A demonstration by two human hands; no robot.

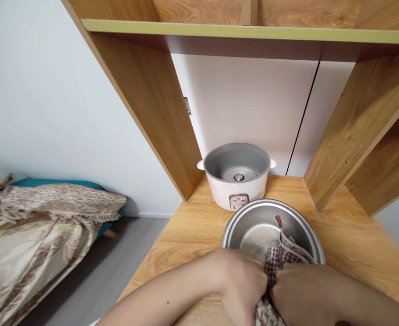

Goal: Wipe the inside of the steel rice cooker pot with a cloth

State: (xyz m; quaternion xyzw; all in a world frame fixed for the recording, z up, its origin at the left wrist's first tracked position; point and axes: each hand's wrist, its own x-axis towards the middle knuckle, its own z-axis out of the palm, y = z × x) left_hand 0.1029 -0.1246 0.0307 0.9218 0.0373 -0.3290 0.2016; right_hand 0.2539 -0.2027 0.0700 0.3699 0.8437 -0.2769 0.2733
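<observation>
A brown-and-white patterned cloth (274, 262) with a small red tag is bunched between my two hands, partly inside a silver metal pot (227, 233). My left hand (242, 280) is closed around the cloth at the pot's near left rim. Closed on the same cloth, my right hand (296, 290) is close beside it on the right. Some whitish water or residue shows at the pot's bottom. Behind the pot stands a white rice cooker body (220, 190), its grey inside bare and a round metal piece at its centre.
The pot and cooker are on a wooden desk (172, 244) beneath a shelf (247, 31). Wooden uprights (145, 104) flank it. At left, a bed with a patterned cover (43, 235) stands on the grey floor.
</observation>
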